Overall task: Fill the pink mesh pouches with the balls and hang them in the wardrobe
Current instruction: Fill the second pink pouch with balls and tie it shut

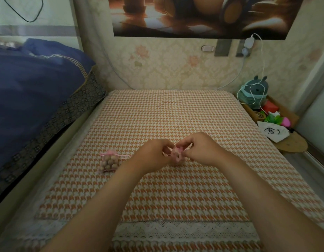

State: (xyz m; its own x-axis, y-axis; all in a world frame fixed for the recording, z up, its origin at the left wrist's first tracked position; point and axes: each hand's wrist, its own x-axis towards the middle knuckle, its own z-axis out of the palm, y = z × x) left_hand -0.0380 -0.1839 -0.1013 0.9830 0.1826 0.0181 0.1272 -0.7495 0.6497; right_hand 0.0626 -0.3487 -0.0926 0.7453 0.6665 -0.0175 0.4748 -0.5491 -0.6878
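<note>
A pink mesh pouch point(176, 155) sits between my two hands just above the houndstooth cloth. My left hand point(154, 153) pinches its left side and a thin pink string. My right hand point(197, 149) pinches its gathered top from the right. Most of this pouch is hidden by my fingers. A second pink mesh pouch point(109, 162), filled with several tan balls and drawn shut with a pink ribbon, lies flat on the cloth to the left of my left hand.
The orange and white houndstooth cloth point(175, 188) covers a low table with a lace front edge. A dark blue quilt point(35, 84) lies on the bed at left. At right are a plush toy point(255, 92), a white cable, small coloured items and a white bag point(273, 131).
</note>
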